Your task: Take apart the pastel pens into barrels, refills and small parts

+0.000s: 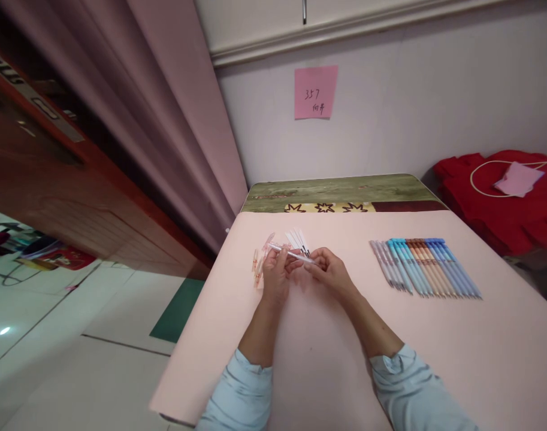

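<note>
A slim, whitish pen (pixel 287 252) is held nearly level between my two hands, above the pink-covered table. My left hand (pixel 275 278) is closed round its barrel, with the thumb on top. At the pen's right end, my right hand (pixel 332 272) pinches with thumb and fingertips; any small part between them is too small to make out. Just beyond my hands lie several white pen refills (pixel 295 239) with dark ends, fanned out. Several clear and orange pen parts (pixel 256 269) lie beside my left hand, partly hidden by it.
To the right, a row of pens (pixel 428 266) in grey, light blue, brown and blue lies side by side. The pink table cover (pixel 327 371) leaves a green patterned strip (pixel 345 190) showing at the wall. Red cloth (pixel 480 203) sits beyond the right edge; a wooden door (pixel 97 197) stands left.
</note>
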The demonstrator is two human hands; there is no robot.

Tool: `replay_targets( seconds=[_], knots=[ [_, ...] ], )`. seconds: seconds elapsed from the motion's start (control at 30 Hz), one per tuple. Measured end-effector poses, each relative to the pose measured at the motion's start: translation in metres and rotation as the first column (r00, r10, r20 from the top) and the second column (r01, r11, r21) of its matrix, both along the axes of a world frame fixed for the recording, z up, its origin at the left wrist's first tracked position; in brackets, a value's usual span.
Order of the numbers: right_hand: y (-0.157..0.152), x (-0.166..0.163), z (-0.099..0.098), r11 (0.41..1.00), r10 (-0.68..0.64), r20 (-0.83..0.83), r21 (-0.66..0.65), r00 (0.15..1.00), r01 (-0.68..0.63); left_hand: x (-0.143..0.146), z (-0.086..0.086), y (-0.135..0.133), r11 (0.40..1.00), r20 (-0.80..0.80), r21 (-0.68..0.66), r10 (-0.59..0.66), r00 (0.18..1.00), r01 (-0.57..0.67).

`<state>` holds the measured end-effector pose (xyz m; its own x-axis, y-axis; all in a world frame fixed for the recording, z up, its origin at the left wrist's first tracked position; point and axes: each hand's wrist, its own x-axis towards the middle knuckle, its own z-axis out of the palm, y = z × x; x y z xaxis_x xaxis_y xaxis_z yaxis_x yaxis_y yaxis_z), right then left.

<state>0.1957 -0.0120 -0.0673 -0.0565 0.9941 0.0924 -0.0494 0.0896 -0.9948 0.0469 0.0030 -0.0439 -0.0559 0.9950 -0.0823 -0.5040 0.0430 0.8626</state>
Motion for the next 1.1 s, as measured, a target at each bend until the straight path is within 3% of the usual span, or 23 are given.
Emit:
replay_targets(
  seconds=[0.2, 0.37, 0.53, 0.7, 1.1],
  knots=[
    [-0.0004, 0.0006, -0.0009, 0.997, 0.042, 0.016, -0.062, 0.999, -0.041, -0.0006, -0.0011, -0.0008, 1.0, -0.027, 0.012, -0.022, 0.999, 0.022],
    [0.0002, 0.0003, -0.0023, 1.0, 0.02, 0.007, -0.008, 1.0, -0.02, -0.0015, -0.0006, -0.0009, 1.0, -0.044, 0.022, -0.02, 0.999, 0.021],
    [-0.0014, 0.0006, -0.0004, 0.997, 0.05, 0.028, -0.058, 0.998, -0.048, -0.0018, -0.002, -0.0008, 0.999, -0.059, 0.028, -0.042, 0.997, 0.043],
    [-0.0009, 0.0006, 0.0018, 0.999, 0.036, 0.036, -0.004, 0.999, -0.036, -0.0023, -0.0036, -0.0001, 0.999, -0.064, 0.027, -0.028, 0.998, 0.029],
    [-0.0012, 0.001, 0.0022, 0.996, 0.082, 0.079, -0.029, 0.993, -0.08, -0.0016, -0.0018, -0.0007, 0.998, -0.088, 0.025, -0.054, 0.995, 0.057]
  ],
)
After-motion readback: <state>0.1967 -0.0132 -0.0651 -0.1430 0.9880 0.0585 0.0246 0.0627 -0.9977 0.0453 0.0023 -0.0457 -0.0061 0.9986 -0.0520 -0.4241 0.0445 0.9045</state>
